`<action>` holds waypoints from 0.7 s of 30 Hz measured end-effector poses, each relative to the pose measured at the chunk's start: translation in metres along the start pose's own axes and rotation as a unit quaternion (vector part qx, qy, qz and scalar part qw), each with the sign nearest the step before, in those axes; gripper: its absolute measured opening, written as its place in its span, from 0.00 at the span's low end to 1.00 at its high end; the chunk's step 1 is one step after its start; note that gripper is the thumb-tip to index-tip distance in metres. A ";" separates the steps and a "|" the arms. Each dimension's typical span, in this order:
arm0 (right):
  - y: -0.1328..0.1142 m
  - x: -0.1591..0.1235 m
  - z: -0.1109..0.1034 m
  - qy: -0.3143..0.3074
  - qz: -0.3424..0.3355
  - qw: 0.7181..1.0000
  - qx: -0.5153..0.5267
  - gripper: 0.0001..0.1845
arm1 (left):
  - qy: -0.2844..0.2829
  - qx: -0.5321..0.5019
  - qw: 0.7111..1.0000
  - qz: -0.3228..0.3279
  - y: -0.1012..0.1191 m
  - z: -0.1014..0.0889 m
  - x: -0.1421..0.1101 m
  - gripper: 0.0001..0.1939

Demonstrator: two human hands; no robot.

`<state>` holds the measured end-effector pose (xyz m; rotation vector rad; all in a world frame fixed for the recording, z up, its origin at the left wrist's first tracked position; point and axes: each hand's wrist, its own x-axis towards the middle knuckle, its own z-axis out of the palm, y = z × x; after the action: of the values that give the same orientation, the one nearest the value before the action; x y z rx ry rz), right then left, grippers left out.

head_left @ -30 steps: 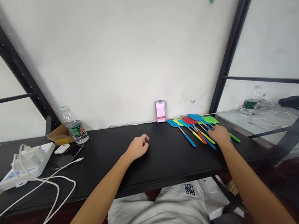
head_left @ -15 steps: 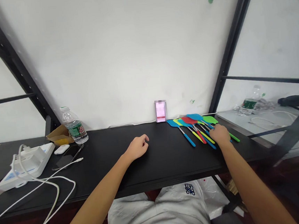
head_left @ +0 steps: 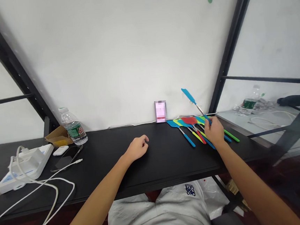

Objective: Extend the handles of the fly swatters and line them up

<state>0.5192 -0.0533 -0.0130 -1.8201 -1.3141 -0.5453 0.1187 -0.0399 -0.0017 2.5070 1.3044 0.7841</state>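
My right hand [head_left: 214, 130] is closed around the handle of a blue fly swatter [head_left: 189, 95]. Its flat head points up and to the left, above the table, on a thin metal shaft. Below and beside this hand lies a fanned pile of fly swatters in several colours, among them a red fly swatter [head_left: 189, 120], a blue fly swatter [head_left: 189, 140] at the left edge and a green-handled fly swatter [head_left: 231, 135] at the right. My left hand [head_left: 137, 148] rests on the black table with its fingers loosely curled in and nothing visible in them.
A phone [head_left: 160, 111] with a blurred screen leans against the wall. On the left are a water bottle [head_left: 74, 128], a cardboard box [head_left: 59, 136], a white case [head_left: 60, 150], a dark phone [head_left: 67, 158], and a power strip [head_left: 26, 167] with white cables [head_left: 57, 190].
My right hand has lifted a blue fly swatter off the pile, tipping its head upward, and moved slightly left. My left hand has stayed in place.
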 end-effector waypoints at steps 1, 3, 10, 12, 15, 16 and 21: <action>-0.006 -0.002 0.000 0.000 -0.030 1.000 0.002 0.19 | 0.004 -0.001 1.000 0.002 0.000 0.000 0.000 0.12; -0.020 -0.008 0.001 0.000 -0.093 0.996 0.005 0.19 | 0.016 -0.007 1.000 0.009 0.000 0.000 0.000 0.12; -0.070 -0.027 0.007 -0.035 -0.323 0.946 -0.012 0.16 | 0.145 -0.060 0.988 0.003 0.009 -0.007 0.000 0.09; -0.078 -0.030 0.006 -0.026 -0.341 0.939 -0.023 0.15 | 0.177 -0.073 0.981 -0.021 0.010 -0.008 0.001 0.13; -0.088 -0.035 0.004 -0.019 -0.358 0.933 -0.014 0.14 | 0.248 -0.035 0.966 -0.059 0.009 -0.010 0.001 0.17; -0.092 -0.038 0.004 -0.024 -0.369 0.929 -0.009 0.14 | 0.275 -0.008 0.959 -0.064 0.009 -0.012 0.001 0.17; -0.128 -0.054 0.004 -0.066 -0.418 0.906 0.003 0.14 | 0.293 0.151 0.944 -0.003 0.015 -0.020 -0.001 0.19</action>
<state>0.3806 -0.0640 -0.0087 -1.2266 -2.1853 -0.8614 0.1177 -0.0512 0.0212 2.5905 1.7202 1.5164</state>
